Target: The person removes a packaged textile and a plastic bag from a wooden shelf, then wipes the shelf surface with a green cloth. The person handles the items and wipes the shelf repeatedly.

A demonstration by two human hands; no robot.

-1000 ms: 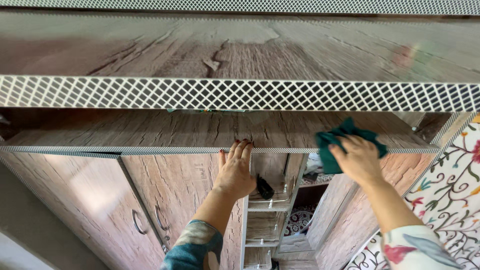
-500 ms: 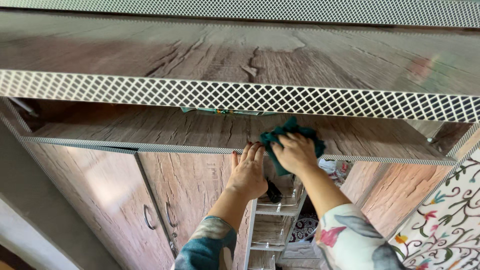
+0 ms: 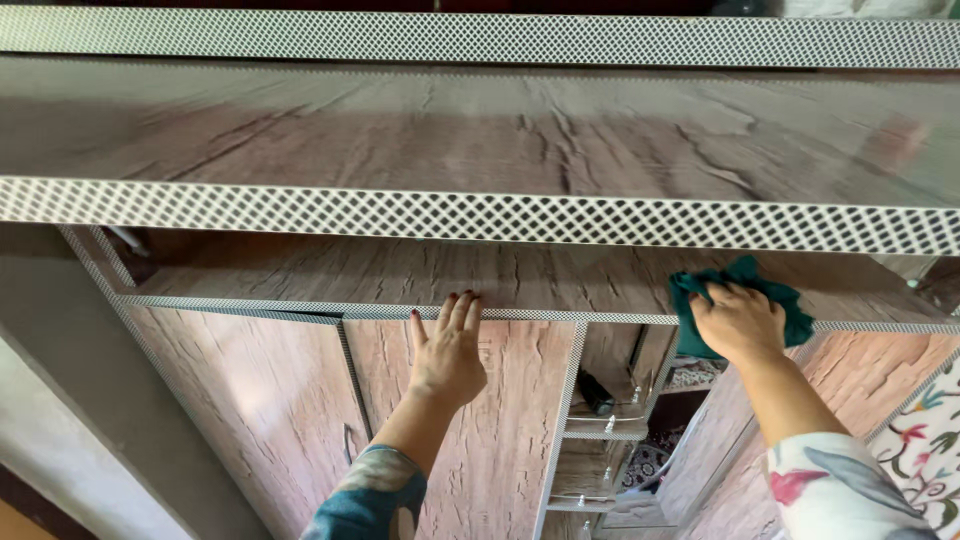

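Nearest to me, my left hand (image 3: pixel 447 352) lies flat and released, its fingertips (image 3: pixel 462 301) laid over the front edge of the lower shelf (image 3: pixel 300 275), grasping nothing. To the right, well apart from it, my right hand (image 3: pixel 738 322) presses down with a closed grip on a dark green cloth (image 3: pixel 790 305), bunched and soft, which sits on the same shelf's front edge near its right end and hangs a little over it. Between my hands the edge runs bare, with open room along it.

Below the shelf, on the left, stand closed cupboard doors (image 3: pixel 270 400) of grey-brown wood grain, one with a curved metal handle (image 3: pixel 349 443). Right of them an open compartment (image 3: pixel 610 400) shows small inner shelves with metal rails, and a dark object (image 3: pixel 595 392) rests on one; I cannot tell what it is.

Every board has the same matt wood-grain face, and each front edge carries a strip of white and dark diamond lattice (image 3: pixel 480 215). Farther up, the upper shelf (image 3: pixel 480 130) stretches across the whole view, smooth and faintly glossy. At the far right lower corner a floral fabric (image 3: pixel 925 425) with red and green stems shows.
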